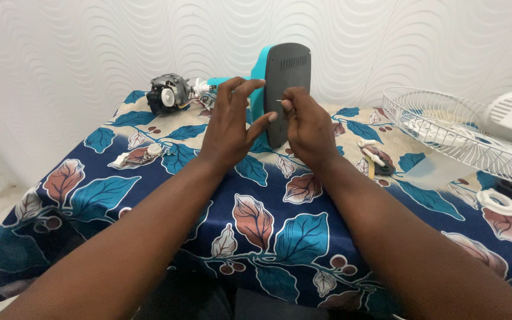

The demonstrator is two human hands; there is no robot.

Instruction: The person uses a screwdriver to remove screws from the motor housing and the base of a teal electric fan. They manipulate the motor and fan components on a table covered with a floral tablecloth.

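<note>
Both forearms reaching forward over the table (pixel 149 249). Left hand (pixel 230 121) bracing the upright fan base (pixel 285 89) at the table's far edge, fingers released. Right hand (pixel 308 127) pinching a small screw (pixel 279 101) against it.

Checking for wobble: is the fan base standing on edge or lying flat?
On edge: the fan base rises upright from the table, left hand steadying it.

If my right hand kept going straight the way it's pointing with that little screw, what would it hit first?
Most likely the dark grey panel of the teal fan base, right ahead of the right hand and its small screw; the remaining gap is hard to judge.
</note>
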